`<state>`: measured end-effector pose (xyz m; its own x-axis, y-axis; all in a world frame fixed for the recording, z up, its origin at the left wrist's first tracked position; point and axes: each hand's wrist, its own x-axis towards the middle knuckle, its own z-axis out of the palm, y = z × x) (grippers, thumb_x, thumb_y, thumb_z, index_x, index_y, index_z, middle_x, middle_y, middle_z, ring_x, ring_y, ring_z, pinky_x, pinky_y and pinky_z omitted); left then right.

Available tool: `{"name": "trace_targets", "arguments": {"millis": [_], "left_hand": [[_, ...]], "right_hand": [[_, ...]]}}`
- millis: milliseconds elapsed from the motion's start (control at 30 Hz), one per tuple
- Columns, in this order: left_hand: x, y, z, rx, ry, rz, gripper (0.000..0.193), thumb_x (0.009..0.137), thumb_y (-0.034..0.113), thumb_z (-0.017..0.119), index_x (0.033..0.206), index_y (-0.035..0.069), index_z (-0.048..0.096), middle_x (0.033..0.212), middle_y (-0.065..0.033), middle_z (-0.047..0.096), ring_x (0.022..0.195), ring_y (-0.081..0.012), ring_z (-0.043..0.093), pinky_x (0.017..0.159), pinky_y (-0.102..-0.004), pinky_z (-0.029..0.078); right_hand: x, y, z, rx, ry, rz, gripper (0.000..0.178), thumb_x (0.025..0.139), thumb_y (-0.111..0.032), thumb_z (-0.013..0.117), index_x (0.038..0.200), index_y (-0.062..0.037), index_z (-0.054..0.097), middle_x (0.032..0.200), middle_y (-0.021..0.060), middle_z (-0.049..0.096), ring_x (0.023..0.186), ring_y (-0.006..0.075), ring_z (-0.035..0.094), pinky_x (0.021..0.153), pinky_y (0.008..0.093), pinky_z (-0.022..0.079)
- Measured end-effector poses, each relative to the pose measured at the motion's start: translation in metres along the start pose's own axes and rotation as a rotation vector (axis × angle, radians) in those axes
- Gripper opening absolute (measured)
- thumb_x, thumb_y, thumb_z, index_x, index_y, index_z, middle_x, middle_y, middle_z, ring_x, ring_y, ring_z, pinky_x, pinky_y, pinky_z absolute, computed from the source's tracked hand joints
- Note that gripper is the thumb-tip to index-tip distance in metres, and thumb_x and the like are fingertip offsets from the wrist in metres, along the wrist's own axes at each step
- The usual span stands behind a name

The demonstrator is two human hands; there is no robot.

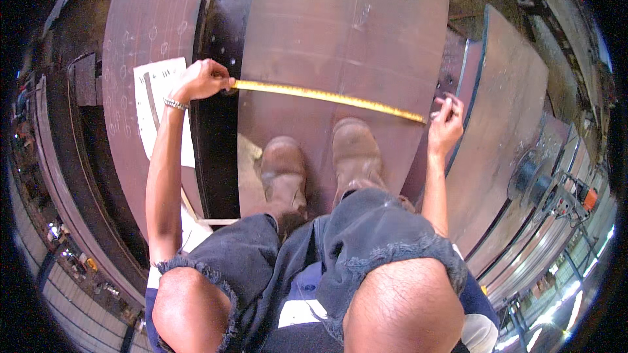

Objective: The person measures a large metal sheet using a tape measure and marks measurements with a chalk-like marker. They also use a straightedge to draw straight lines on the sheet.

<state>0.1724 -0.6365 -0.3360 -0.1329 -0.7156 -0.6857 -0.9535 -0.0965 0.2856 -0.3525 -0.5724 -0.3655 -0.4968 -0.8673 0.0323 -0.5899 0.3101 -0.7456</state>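
A yellow measuring tape (327, 97) lies stretched across the middle plate (347, 26), a broad brownish sheet of metal, running from its left edge to near its right edge and sloping slightly toward the person at the right end.

The person's left hand (205, 80) is just beyond the left edge of the middle plate, its fingers drawn together in a pinch around the tape's left end. A chain bracelet (175, 103) circles that wrist. The right hand (447, 124) is by the right edge of the middle plate, just beside the tape's other end. Its fingers are half-curled, the tips close to the thumb; whether they have hold of the tape cannot be told.

Both brown boots (284, 167) stand on the middle plate, on the person's side of the tape, below dark trousers (245, 248) with frayed edges around the bare knees. To the left of the middle plate, across a dark gap, lies another plate with chalk markings (121, 46); a white sheet of paper (163, 73) rests on it, partly under the left forearm. Right of the middle plate is a further curved-looking plate (510, 91).
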Motion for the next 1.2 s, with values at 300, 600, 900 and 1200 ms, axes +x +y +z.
{"name": "trace_targets", "arguments": {"millis": [300, 600, 900, 1200], "left_hand": [[-0.017, 0.027, -0.029, -0.059, 0.089, 0.034, 0.028, 0.083, 0.037, 0.073, 0.089, 0.011, 0.078, 0.078, -0.0109, 0.072, 0.072, -0.0236, 0.069, 0.067, -0.0361, 0.053], [-0.034, 0.029, -0.016, -0.066, 0.054, -0.075, 0.029, 0.082, 0.039, 0.074, 0.090, 0.011, 0.079, 0.083, -0.0097, 0.074, 0.076, -0.0226, 0.071, 0.069, -0.0367, 0.054], [-0.023, 0.005, -0.045, -0.178, 0.086, -0.037, 0.034, 0.082, 0.040, 0.075, 0.091, 0.007, 0.078, 0.082, -0.0125, 0.072, 0.079, -0.0244, 0.069, 0.072, -0.0380, 0.053], [0.118, 0.001, -0.164, -0.045, 0.205, 0.113, 0.041, 0.087, 0.045, 0.070, 0.085, 0.005, 0.075, 0.070, -0.0070, 0.067, 0.065, -0.0153, 0.059, 0.060, -0.0355, 0.046]], "right_hand": [[0.048, -0.024, -0.006, -0.078, 0.003, -0.176, 0.017, 0.098, -0.017, 0.059, 0.107, -0.0035, 0.064, 0.091, 0.0112, 0.069, 0.075, 0.0169, 0.066, 0.067, 0.0309, 0.051], [0.088, -0.131, 0.116, -0.250, -0.485, -0.581, 0.040, 0.085, -0.029, 0.074, 0.109, 0.0010, 0.061, 0.106, 0.0171, 0.059, 0.088, 0.0331, 0.066, 0.079, 0.0423, 0.055], [0.182, -0.085, 0.091, -0.225, 0.097, -0.563, 0.032, 0.080, -0.028, 0.077, 0.089, 0.0002, 0.067, 0.096, 0.0185, 0.064, 0.093, 0.0377, 0.061, 0.081, 0.0448, 0.049], [0.189, 0.041, -0.060, -0.707, 0.348, -0.195, 0.019, 0.092, -0.015, 0.062, 0.103, -0.0009, 0.066, 0.093, 0.0147, 0.060, 0.080, 0.0311, 0.061, 0.073, 0.0424, 0.049]]}}
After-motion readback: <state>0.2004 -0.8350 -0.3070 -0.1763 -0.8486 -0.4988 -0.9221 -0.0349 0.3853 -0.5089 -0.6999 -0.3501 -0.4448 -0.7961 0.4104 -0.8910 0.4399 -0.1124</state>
